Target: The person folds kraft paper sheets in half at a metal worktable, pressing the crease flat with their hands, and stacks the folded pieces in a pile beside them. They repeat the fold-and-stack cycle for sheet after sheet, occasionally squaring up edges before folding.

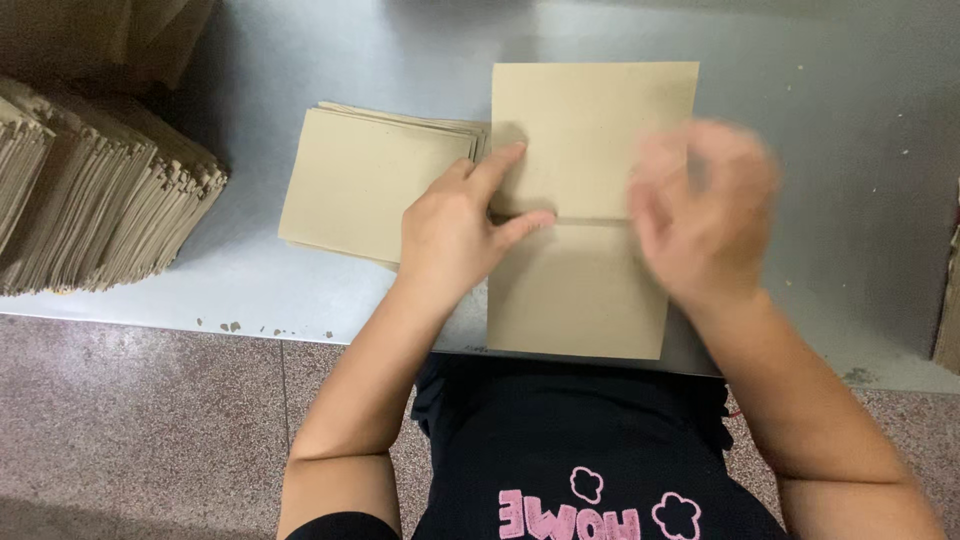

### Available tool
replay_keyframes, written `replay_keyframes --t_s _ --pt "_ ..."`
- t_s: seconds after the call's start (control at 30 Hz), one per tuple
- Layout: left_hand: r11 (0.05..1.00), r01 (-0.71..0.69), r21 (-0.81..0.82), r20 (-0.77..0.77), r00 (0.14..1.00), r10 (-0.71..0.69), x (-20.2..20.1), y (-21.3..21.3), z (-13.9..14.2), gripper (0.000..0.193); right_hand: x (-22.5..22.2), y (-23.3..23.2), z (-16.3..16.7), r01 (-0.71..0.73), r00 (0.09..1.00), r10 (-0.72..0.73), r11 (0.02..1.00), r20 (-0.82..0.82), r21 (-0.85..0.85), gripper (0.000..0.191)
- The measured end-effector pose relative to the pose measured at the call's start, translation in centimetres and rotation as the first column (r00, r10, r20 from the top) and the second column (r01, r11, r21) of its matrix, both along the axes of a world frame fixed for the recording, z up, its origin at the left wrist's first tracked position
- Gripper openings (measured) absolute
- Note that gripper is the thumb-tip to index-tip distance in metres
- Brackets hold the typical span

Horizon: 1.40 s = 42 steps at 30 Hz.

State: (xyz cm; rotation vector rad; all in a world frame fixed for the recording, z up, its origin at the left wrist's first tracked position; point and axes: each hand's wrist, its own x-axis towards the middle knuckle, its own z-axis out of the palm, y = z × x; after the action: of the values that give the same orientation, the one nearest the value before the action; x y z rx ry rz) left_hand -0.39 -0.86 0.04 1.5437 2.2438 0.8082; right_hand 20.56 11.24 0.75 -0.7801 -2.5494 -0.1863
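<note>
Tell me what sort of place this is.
Probably a small workshop for paper goods. A grey metal table holds a small stack of brown sheets, a big pile stands at the left, and the left hand presses a larger sheet.

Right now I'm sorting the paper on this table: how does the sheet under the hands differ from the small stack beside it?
The sheet under the hands is single, with a crease line across its middle; the small stack holds several sheets with no crease showing. The sheet lies square to the table edge, while the stack sits turned at a slight angle. The left hand presses on the sheet; the stack lies untouched. Both are plain tan paper on the grey table.
</note>
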Motion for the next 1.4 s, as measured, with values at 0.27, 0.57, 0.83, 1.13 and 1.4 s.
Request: replay_keyframes --t_s 0.27,0.57,0.83,1.13,1.4 --pt "0.997 0.051 -0.055 0.050 0.998 -0.049 -0.3 -0.8 0.2 0.060 -1.5 -2.7 0.7 -0.354 0.929 0.370 0.870 -0.019 -0.344 0.041" --pt "0.997 0.001 -0.071 0.015 1.000 0.000 -1.0 -0.9 -0.2 0.065 3.9 -1.4 0.4 -0.171 0.968 0.210 0.952 0.137 -0.253 0.035" --pt "0.869 0.453 0.200 -0.426 0.838 -0.340 1.0 0.7 0.2 0.041 7.8 -2.9 0.2 -0.197 0.978 0.205 0.881 -0.028 -0.430 0.036" --pt "0.794 0.605 -0.062 -0.601 0.612 -0.514 1.1 2.1 2.0 0.045 4.3 -5.8 1.9 -0.395 0.884 0.463 0.655 -0.071 -0.645 0.026" --pt "0.967 0.220 0.130 -0.519 0.846 -0.122 -6.5 -8.0 4.0 0.019 4.1 -5.2 1.9 -0.405 0.879 0.465 0.615 -0.103 -0.676 0.016"
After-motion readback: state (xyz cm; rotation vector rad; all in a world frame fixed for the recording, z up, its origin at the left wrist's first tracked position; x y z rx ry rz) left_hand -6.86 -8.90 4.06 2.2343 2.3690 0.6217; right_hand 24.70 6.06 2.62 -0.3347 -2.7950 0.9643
